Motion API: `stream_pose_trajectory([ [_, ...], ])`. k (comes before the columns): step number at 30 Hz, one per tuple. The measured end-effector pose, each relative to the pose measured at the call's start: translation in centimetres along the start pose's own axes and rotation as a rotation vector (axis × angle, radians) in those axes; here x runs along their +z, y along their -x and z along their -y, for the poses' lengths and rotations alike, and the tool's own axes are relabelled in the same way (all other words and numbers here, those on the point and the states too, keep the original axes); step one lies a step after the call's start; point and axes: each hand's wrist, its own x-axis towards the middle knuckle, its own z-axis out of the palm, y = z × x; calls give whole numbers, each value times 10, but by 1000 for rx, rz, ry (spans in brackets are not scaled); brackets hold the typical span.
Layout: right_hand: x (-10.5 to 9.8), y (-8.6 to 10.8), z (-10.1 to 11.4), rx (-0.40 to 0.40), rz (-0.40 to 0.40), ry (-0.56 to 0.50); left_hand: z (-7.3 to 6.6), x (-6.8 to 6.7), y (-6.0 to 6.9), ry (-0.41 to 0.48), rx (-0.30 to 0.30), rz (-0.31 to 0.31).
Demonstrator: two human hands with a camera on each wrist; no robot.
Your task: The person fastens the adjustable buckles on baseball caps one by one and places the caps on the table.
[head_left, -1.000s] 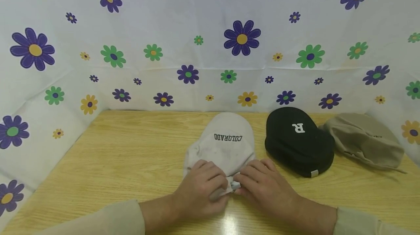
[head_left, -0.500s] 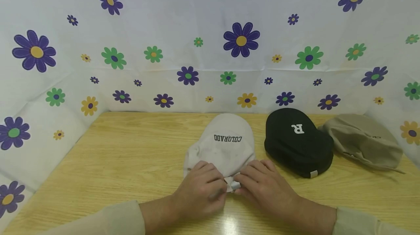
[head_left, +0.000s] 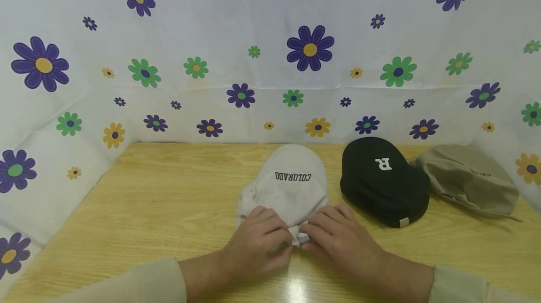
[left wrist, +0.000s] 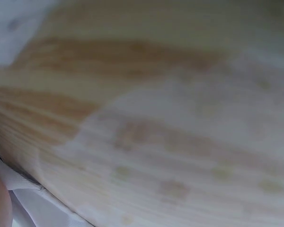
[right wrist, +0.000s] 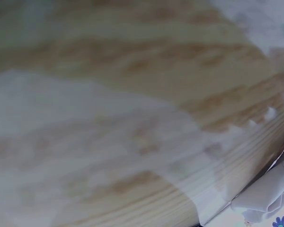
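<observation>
In the head view there are two hands, three caps and one wooden surface point(head_left: 169, 190). The left grip point(head_left: 258, 241) and the right grip point(head_left: 338, 236) are both closed down, fingers curled, each holding the near edge of one white cap point(head_left: 291, 197). That cap lies on the surface between and just beyond the two grips, its one word, COLORADO, upside down. One small pale strap point(head_left: 302, 237) shows in the gap between the grips. Just right of the right grip and a little farther off sits one black cap point(head_left: 384, 190) with one white letter R; next to it, farther right, lies one tan cap point(head_left: 473, 178). Past all three caps hangs a white flowered cloth point(head_left: 220, 58).

In the left wrist view, mostly blurred surface, one bit of pale fabric and one edge of skin show in the lower left corner.

In the right wrist view, similar pale fabric shows at lower right.
</observation>
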Motion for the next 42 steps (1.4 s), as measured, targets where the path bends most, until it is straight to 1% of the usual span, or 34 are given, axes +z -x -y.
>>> stream_pose_trajectory([
  [6,0,-1,0,-4,-5,9,1,0,0,17,21,4],
  [11,0,-1,0,-3,-5,-1,1,1,0,18,2,-11],
  [17,-1,-2,1,-4,1,-4,2,1,0,12,31,3],
  [19,-1,-2,1,-5,0,-2,2,1,0,11,35,-6],
  [24,-1,-2,1,-4,-3,-4,2,1,0,10,18,-36],
  [30,-1,-2,1,-7,-4,0,2,3,0,8,59,-23],
  [36,-1,-2,1,-6,4,1,1,2,-1,9,36,-40],
  [40,-1,-2,2,-13,7,14,2,3,-1,20,73,-42],
  [42,-1,-2,2,-11,11,21,2,3,0,23,78,-36],
])
